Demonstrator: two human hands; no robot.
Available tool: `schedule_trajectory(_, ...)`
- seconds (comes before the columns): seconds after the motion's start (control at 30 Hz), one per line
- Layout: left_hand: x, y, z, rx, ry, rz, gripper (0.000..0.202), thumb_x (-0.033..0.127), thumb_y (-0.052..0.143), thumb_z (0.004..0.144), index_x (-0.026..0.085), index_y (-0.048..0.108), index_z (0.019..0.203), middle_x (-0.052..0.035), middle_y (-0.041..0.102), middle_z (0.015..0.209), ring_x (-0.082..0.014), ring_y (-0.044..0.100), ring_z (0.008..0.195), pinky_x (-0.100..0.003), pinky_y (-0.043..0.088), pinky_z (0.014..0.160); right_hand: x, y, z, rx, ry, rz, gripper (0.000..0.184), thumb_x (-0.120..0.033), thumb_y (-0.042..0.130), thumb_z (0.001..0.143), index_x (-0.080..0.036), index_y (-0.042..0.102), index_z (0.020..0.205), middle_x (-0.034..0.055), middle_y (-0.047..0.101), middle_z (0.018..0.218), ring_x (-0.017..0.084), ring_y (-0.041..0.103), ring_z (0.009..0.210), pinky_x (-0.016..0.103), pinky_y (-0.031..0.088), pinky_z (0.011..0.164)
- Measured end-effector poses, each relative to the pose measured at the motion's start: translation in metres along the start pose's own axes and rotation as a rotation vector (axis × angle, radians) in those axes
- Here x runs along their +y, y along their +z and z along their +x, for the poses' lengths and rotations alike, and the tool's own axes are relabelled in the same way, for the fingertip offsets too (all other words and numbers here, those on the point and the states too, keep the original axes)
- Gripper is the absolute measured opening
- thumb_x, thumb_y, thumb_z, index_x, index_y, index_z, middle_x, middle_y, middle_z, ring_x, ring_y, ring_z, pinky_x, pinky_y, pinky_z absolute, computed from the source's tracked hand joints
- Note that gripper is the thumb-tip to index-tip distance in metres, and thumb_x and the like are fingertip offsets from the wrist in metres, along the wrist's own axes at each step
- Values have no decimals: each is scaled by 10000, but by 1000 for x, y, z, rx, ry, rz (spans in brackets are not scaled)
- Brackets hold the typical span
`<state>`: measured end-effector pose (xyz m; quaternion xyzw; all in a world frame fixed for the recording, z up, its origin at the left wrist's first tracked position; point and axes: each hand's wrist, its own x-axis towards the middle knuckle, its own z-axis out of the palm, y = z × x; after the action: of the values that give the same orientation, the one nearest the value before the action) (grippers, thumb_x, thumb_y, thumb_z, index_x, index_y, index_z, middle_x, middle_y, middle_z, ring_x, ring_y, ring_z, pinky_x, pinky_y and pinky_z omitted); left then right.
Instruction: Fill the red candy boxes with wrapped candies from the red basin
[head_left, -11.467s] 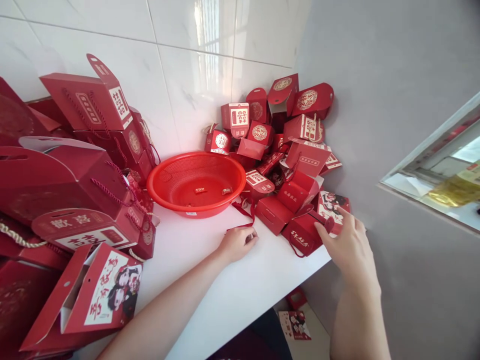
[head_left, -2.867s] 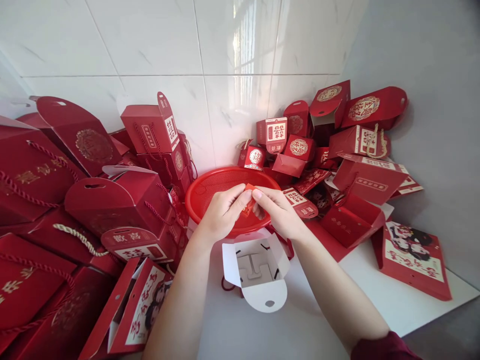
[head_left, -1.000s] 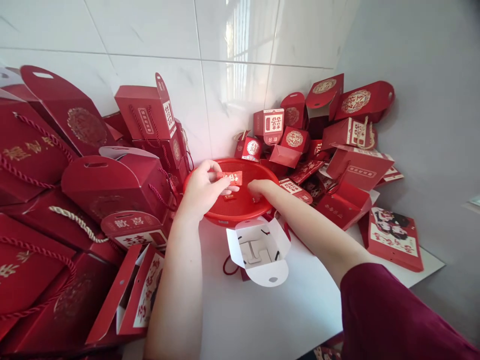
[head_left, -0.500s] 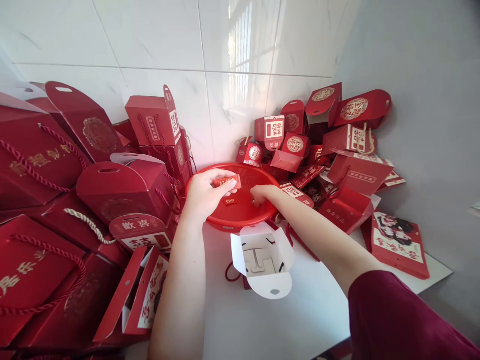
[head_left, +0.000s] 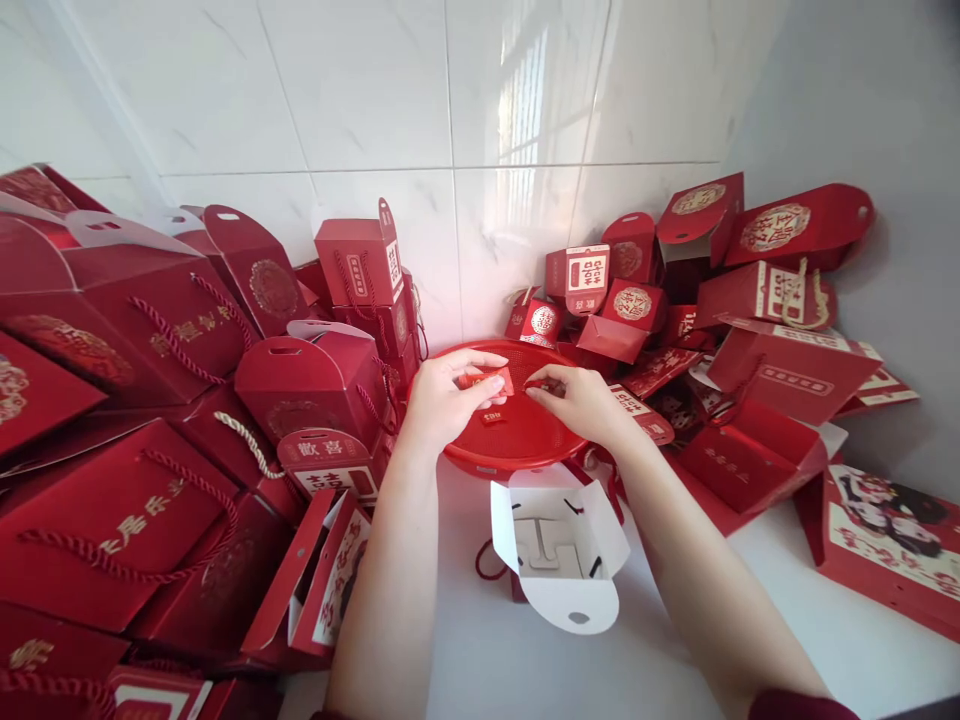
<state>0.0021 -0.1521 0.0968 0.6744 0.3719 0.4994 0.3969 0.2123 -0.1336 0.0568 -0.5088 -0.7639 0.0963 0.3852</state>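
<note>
Over the red plastic basket point(head_left: 517, 455), my left hand point(head_left: 450, 395) is closed on a small red wrapped packet point(head_left: 495, 383) with gold print, held between thumb and fingers. My right hand point(head_left: 577, 400) is just to its right, thumb and fingertips pinched together above the basket. Whatever is in that pinch blends with the red behind it, and I cannot make it out. Another small red packet point(head_left: 493, 417) lies in the basket beneath my left hand. In front of the basket stands an opened gift box point(head_left: 574, 600), white inside, its flaps spread and its bottom visible.
Red gift boxes with rope handles point(head_left: 315, 385) are stacked along the left. More red boxes point(head_left: 780, 375) lie in a loose pile on the right. A white tiled wall point(head_left: 375, 110) rises behind the white table top point(head_left: 480, 640).
My right hand has come up from inside the basket and nearer to my left hand. The left hand keeps its packet. The whole view has shifted, so things appear further right.
</note>
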Motion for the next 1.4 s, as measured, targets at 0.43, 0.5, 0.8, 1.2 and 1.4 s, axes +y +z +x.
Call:
schedule_trajectory(0.43,-2,10,8,23,45,296,178,200,608,815,213,769,887,22,658,647,-125,597,603,-236,468,594,-3,-30,-11,-46,26,348,361,-517,598,907,-169,679,853,33,710,762,176,652,699,299,497,687)
schedule_trajectory(0.5,2,12,8,-41,43,292,160,284,656,828,199,773,894,9,671,643,-128,590,579,-244,464,585,-3,-31,-12,-57,10,346,358,-510,593,911,-171,658,813,20,685,732,165,629,687,286,481,665)
schedule_trajectory(0.8,11,19,6,-146,6,370,217,334,654,858,161,728,752,0,657,610,-116,577,567,-234,445,583,-5,-31,-14,-215,-12,549,320,-482,621,903,-168,623,841,18,659,772,140,629,722,269,500,690)
schedule_trajectory(1.2,-21,23,19,-195,-24,239,196,336,705,799,157,706,720,4,613,608,-105,522,560,-225,394,551,14,-18,-6,-342,1,812,284,-420,696,864,-145,655,804,10,700,737,88,613,608,213,467,605)
schedule_trajectory(1.4,-24,35,26,243,-57,-56,275,388,562,893,194,535,700,52,421,570,-67,357,452,-180,260,411,25,-15,1,-397,40,746,314,-462,648,878,-152,688,857,31,720,805,116,644,709,251,498,716)
